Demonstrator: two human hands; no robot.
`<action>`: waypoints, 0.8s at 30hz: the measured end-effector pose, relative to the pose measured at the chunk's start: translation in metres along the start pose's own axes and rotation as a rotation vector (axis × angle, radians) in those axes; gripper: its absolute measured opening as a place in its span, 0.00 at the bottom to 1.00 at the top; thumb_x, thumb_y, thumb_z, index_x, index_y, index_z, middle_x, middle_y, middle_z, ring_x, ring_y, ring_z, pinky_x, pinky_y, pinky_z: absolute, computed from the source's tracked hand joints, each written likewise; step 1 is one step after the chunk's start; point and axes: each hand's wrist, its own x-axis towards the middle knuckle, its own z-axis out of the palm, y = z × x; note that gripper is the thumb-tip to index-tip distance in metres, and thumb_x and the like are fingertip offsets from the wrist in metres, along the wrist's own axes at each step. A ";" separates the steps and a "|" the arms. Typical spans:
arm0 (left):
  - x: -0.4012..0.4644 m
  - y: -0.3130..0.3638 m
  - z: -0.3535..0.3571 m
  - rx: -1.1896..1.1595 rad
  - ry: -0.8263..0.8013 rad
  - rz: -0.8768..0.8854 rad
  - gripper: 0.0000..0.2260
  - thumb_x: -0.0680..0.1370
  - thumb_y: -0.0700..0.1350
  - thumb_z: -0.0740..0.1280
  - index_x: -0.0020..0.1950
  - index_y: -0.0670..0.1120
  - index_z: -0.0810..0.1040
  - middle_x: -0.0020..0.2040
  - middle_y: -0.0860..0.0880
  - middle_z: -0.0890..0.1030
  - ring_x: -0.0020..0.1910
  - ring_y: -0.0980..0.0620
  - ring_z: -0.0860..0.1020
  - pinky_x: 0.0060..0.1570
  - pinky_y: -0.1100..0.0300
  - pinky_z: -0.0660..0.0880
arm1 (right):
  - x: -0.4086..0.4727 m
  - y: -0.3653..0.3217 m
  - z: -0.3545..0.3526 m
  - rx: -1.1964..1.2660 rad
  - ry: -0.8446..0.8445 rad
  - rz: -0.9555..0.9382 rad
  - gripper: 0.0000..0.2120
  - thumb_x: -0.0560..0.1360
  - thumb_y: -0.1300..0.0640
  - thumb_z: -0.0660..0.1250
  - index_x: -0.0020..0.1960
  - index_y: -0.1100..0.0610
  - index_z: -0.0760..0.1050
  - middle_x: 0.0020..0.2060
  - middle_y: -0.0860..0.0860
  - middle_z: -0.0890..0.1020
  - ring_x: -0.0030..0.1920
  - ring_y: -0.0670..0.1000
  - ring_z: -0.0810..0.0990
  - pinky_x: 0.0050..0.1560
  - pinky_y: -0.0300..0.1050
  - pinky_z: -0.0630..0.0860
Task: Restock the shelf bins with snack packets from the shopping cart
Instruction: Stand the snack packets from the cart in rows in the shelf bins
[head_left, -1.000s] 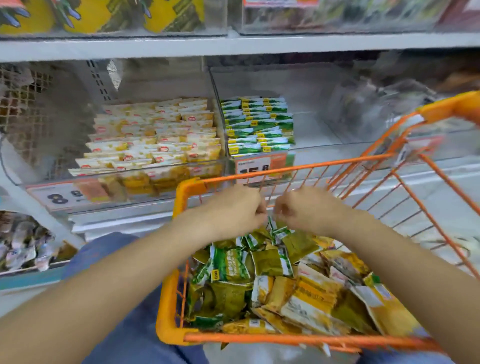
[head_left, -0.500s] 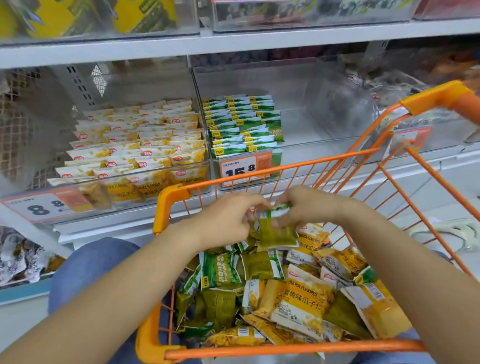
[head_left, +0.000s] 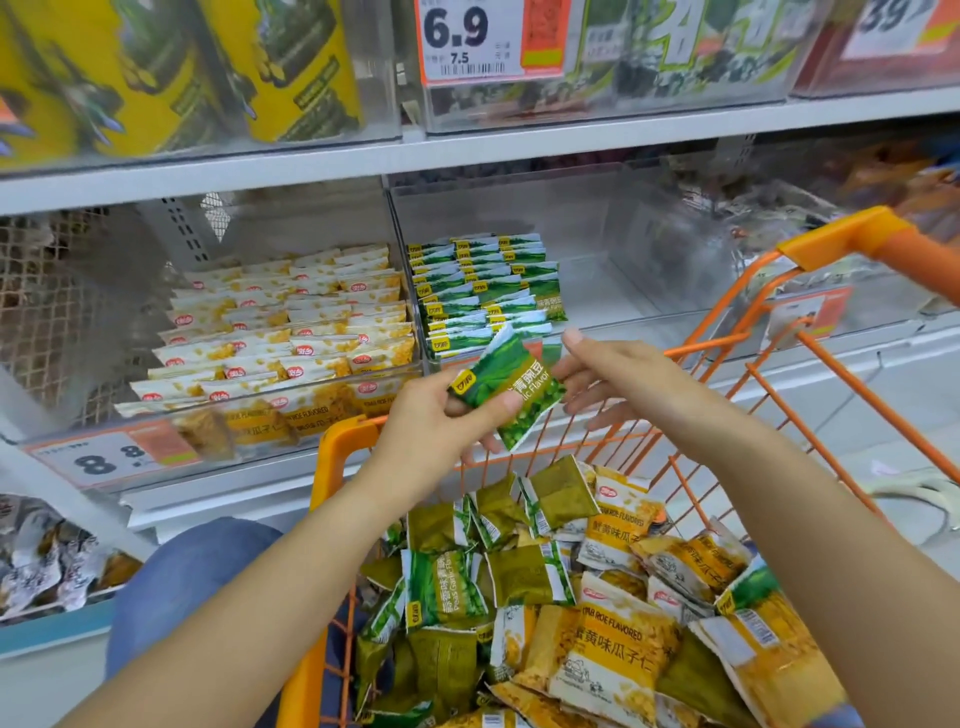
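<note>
Pinching a green packet (head_left: 506, 387) between thumb and fingers, the left hand (head_left: 441, 421) holds it tilted above the front rim of the orange shopping cart (head_left: 332, 452), just in front of the shelf bins. The thumb lies across the lower face of the packet, and the fingers are curled under it. The right hand (head_left: 608, 379) is beside it with its fingers spread and relaxed; the fingertips are at the right edge of the packet, and whether they touch it cannot be told.

Behind the packet stands a clear bin (head_left: 613, 244) with green packets in neat rows (head_left: 483, 291) filling its left part; the right part of its floor is bare. To the left, a second clear bin (head_left: 218, 441) holds rows of yellow and white packets (head_left: 291, 332), with a price tag (head_left: 104, 457) reading 8.8 on its front.

In the cart, below both forearms, lies a loose heap of packets: green ones (head_left: 447, 592) mostly to the left and yellow ones (head_left: 613, 660) mostly to the right, many lying face down or at angles. On the shelf above, yellow bags (head_left: 171, 73) stand behind clear fronts, and a tag (head_left: 467, 39) reads 6.9.
</note>
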 end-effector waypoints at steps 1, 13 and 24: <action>0.001 0.000 0.000 0.018 -0.028 -0.010 0.08 0.73 0.47 0.71 0.51 0.49 0.78 0.28 0.51 0.82 0.26 0.55 0.79 0.24 0.65 0.72 | 0.000 -0.001 0.001 -0.033 -0.013 -0.077 0.14 0.75 0.43 0.63 0.49 0.51 0.80 0.43 0.48 0.83 0.45 0.46 0.82 0.42 0.37 0.79; 0.072 0.016 -0.027 1.053 0.045 0.366 0.23 0.78 0.61 0.60 0.68 0.50 0.71 0.65 0.50 0.75 0.69 0.49 0.67 0.67 0.51 0.64 | 0.061 -0.041 -0.045 -0.379 0.268 -0.220 0.06 0.66 0.57 0.78 0.39 0.52 0.81 0.37 0.56 0.84 0.40 0.59 0.82 0.48 0.54 0.79; 0.097 -0.015 -0.037 1.081 0.139 0.595 0.17 0.76 0.52 0.57 0.47 0.49 0.84 0.47 0.53 0.83 0.53 0.48 0.77 0.68 0.53 0.57 | 0.189 -0.006 -0.051 -0.457 0.226 0.244 0.30 0.67 0.64 0.77 0.66 0.63 0.72 0.48 0.60 0.80 0.52 0.59 0.81 0.58 0.52 0.77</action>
